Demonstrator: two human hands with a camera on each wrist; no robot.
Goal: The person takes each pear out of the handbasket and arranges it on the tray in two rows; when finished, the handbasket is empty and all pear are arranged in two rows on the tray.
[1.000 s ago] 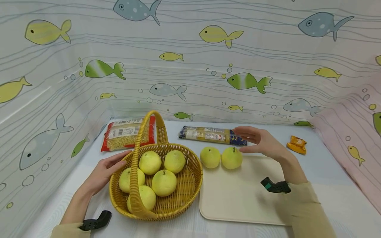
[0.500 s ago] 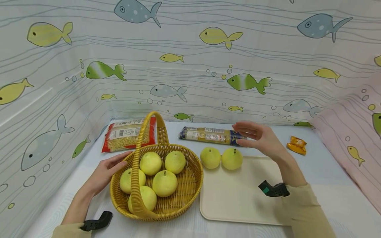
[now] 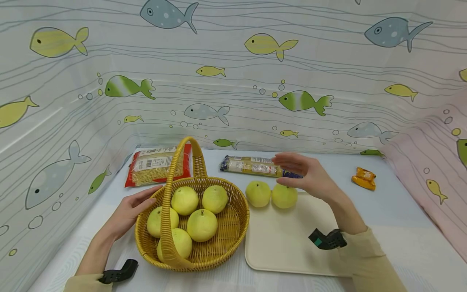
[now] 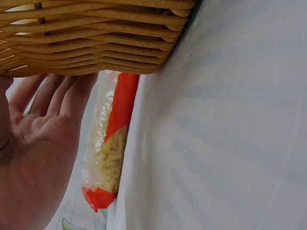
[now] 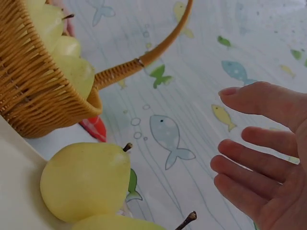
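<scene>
Leftmost, a bare left hand (image 3: 128, 208) is seen, its wrist fitted with a black curved device (image 3: 118, 272). Its fingers are laid extended against the outer wall of a golden-brown woven basket (image 3: 229, 227); the fingertips are hidden behind the basket in the left wrist view. Behind them, a clear, red-ended plastic bag of short pasta (image 3: 153, 165) is laid flat, its right part crossed by the basket handle.

The oval basket's long axis is set left to right, its tall handle arched front to back. Five round, yellow-green pears (image 3: 202, 225) are held inside, two of them partly covered by the handle.

To the right, at the far left corner of a cream rectangular tray (image 3: 288, 243), two more pears are placed side by side: a left pear (image 3: 258, 194) and a right pear (image 3: 284, 198), both stem-up. The right pear's stem is hidden in the head view by the right hand (image 3: 308, 174), which is held above it, apart, fingers loosely curved, thumb spread, nothing gripped. By that hand, too, a long blue-and-gold packet (image 3: 251, 166), aligned left to right, is partly covered.

Rightmost on the desk, a small orange packet (image 3: 364, 178) is seen, its lettering unreadable.
</scene>
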